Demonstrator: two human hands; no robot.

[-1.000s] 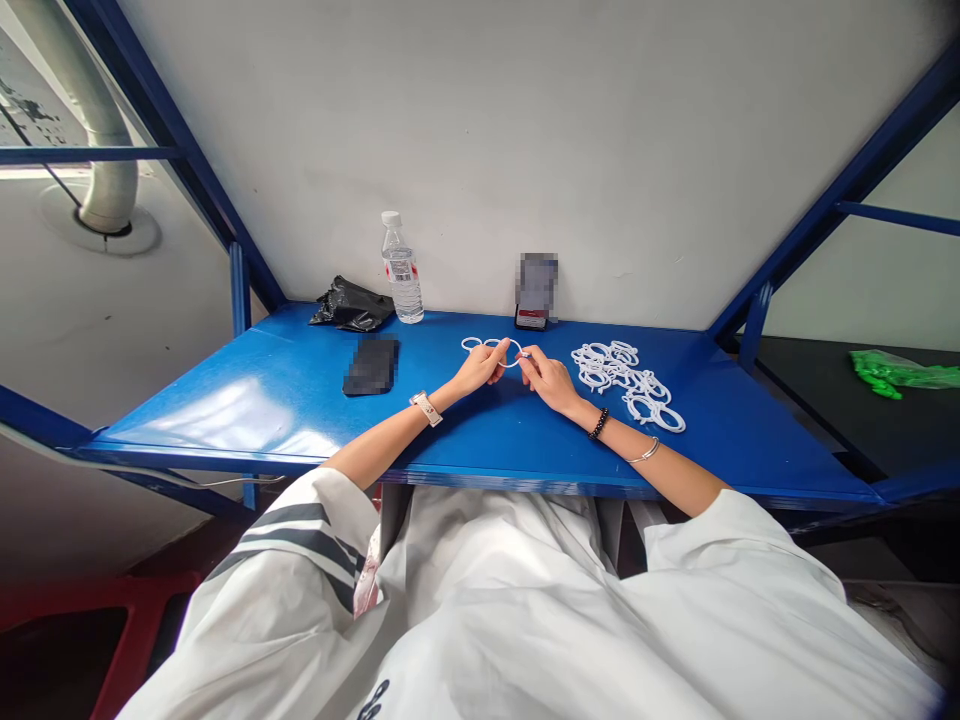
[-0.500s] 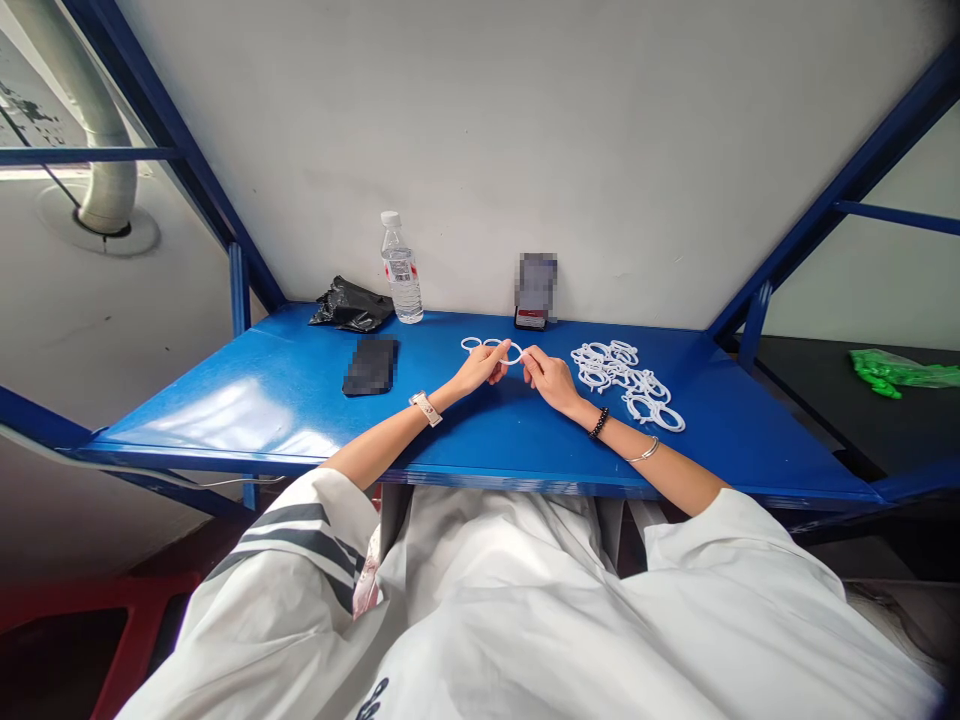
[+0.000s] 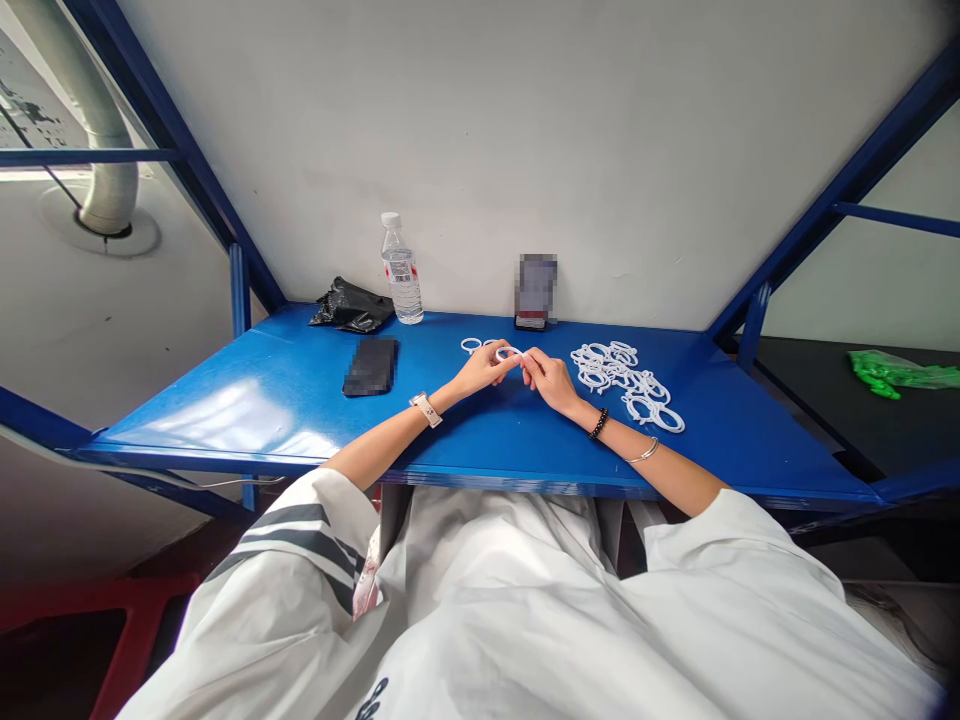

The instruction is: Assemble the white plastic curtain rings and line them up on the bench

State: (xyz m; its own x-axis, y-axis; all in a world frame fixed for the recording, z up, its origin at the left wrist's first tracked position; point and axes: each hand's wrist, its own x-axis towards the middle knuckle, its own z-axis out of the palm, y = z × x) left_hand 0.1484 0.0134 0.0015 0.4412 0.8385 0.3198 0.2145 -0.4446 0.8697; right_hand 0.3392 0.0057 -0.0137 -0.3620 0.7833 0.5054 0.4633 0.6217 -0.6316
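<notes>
A small white ring (image 3: 509, 354) is pinched between my two hands above the blue table (image 3: 480, 440). My left hand (image 3: 481, 368) grips its left side, and my right hand (image 3: 547, 378) closes on its right end, the fingertips nearly touching. Just behind my left hand lie other white rings (image 3: 471, 345), partly covered by the fingers. To the right of my right hand spreads a loose pile of several white rings (image 3: 619, 372), some overlapping.
A water bottle (image 3: 403, 275) and a crumpled black bag (image 3: 351, 306) stand at the back left, with a dark flat object (image 3: 370, 366) before them. A blurred phone-like object (image 3: 535, 290) leans on the wall. Green items in plastic (image 3: 892, 370) lie far right.
The ring between my hands has tilted and looks flatter, and my hands have come slightly closer together. The pile on the right has not moved.
</notes>
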